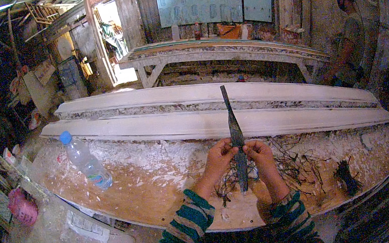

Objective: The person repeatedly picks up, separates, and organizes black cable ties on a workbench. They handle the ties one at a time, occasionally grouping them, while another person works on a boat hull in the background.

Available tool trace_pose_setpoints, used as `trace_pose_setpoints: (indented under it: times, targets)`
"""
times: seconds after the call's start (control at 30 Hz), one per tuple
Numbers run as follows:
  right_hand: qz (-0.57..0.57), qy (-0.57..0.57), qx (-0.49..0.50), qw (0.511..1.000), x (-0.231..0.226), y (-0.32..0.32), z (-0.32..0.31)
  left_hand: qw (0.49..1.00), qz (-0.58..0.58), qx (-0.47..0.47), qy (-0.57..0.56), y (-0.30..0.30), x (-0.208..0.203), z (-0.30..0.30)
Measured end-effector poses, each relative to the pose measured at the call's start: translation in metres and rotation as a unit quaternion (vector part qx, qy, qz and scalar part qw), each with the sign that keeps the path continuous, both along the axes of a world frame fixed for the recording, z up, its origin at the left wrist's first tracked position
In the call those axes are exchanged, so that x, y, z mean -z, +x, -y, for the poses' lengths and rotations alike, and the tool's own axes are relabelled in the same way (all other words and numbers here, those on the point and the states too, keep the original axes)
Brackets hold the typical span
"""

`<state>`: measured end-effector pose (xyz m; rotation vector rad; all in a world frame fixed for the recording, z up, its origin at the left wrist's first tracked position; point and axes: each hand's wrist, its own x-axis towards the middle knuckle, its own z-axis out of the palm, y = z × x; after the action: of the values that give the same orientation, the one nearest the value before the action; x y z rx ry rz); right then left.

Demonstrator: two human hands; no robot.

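Observation:
Both my hands hold a long, narrow dark grey strip (pixel 235 127) upright over the table; its material is hard to tell. It looks twisted above my fingers and reaches down past them. My left hand (pixel 221 161) pinches it from the left with thumb and fingers. From the right, at the same height, my right hand (pixel 261 155) pinches it too. Thin dark strands (pixel 304 167) lie loose and tangled on the tabletop behind and right of my hands. Farther right sits a bunched bundle of dark strands (pixel 347 178).
Two long white moulding-like lengths (pixel 154 128) lie across the far side of the powder-marked plywood table (pixel 126 204). A clear plastic bottle (pixel 86 161) with a blue cap stands at left. Beyond are a long workbench (pixel 157 60) and, far right, another person (pixel 354 36).

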<state>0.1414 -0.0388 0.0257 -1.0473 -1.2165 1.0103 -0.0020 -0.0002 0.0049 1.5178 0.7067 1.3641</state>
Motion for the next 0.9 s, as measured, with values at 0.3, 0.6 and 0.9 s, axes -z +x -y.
trace_pose_setpoints:
  times: [0.3,0.6,0.9]
  targets:
    - [0.002,0.011,0.012,1.000,0.003,0.000,-0.002,1.000,-0.003,-0.024,0.013,0.001,-0.003,0.005]
    - [0.021,-0.032,-0.048,0.998,0.002,-0.005,0.000,0.994,-0.064,-0.087,0.008,-0.001,-0.005,0.005]
    - [-0.028,-0.028,-0.018,0.999,-0.003,-0.005,0.004,0.999,0.029,0.024,-0.008,0.003,0.004,0.000]
